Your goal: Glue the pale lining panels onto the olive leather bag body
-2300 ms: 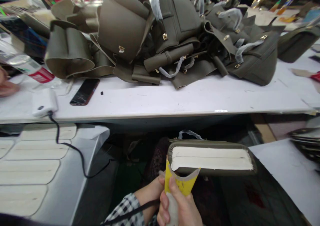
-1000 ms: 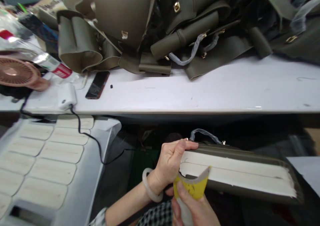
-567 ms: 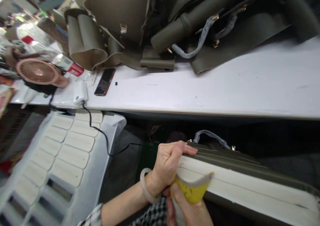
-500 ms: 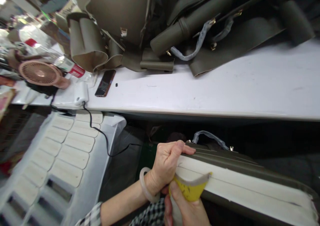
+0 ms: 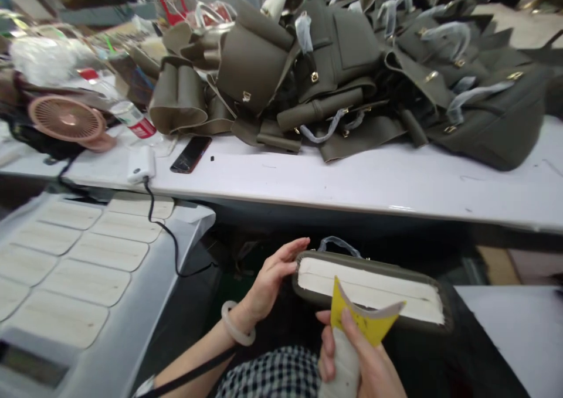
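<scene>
An olive-green bag [image 5: 396,264] lies low in front of me, its long cream-coloured panel [image 5: 373,286] facing up, with a thin line along it. At the bag's left end, my left hand [image 5: 270,278] rests its fingertips on the edge, fingers stretched and apart. My right hand [image 5: 356,351] is closed around the pale handle of a yellow tool [image 5: 363,322] with a curved, concave grey edge. The tool overlaps the near side of the cream panel. A plastic-wrapped handle [image 5: 338,244] stands at the bag's far side.
A white table [image 5: 264,178] crosses ahead, bearing a heap of olive bags [image 5: 334,52], a phone [image 5: 190,155], a pink fan [image 5: 68,119], a bottle [image 5: 134,122] and a white corded device [image 5: 141,165]. Rounded cream pieces [image 5: 103,248] lie in rows at left.
My left hand has opened from its curled shape and sits at the bag's end. The tool has turned and moved right with my right hand. The view has shifted, showing more of the heap.
</scene>
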Motion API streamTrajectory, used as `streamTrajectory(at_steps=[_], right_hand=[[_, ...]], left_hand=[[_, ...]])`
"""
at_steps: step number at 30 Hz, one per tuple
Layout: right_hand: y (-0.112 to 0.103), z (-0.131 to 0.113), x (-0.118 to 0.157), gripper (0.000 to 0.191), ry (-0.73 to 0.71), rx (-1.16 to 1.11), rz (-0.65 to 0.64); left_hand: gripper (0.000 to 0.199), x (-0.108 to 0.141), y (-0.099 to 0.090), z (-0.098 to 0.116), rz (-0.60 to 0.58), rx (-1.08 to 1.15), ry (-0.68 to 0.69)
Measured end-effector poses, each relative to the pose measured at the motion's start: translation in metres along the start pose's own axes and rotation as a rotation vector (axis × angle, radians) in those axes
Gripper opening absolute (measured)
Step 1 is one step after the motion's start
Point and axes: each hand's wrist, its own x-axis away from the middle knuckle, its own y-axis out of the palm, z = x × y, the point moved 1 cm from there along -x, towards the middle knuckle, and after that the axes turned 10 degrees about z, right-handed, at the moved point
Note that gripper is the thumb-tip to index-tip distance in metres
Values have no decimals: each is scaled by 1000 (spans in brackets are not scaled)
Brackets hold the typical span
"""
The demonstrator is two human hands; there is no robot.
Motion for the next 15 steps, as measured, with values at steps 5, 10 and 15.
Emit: streamTrajectory(at_steps=[5,10,15], right_hand=[[-13,-2,7,46,-59,60,35],[-12,12,4,52,-25,158,-11],[-10,9,0,55,-6,168,17]], left_hand=[[64,19,-20,-11,-72,-11,-61],[62,18,-18,-10,-92,-25,-38],[63,19,-19,-10,-110,-34,-19]])
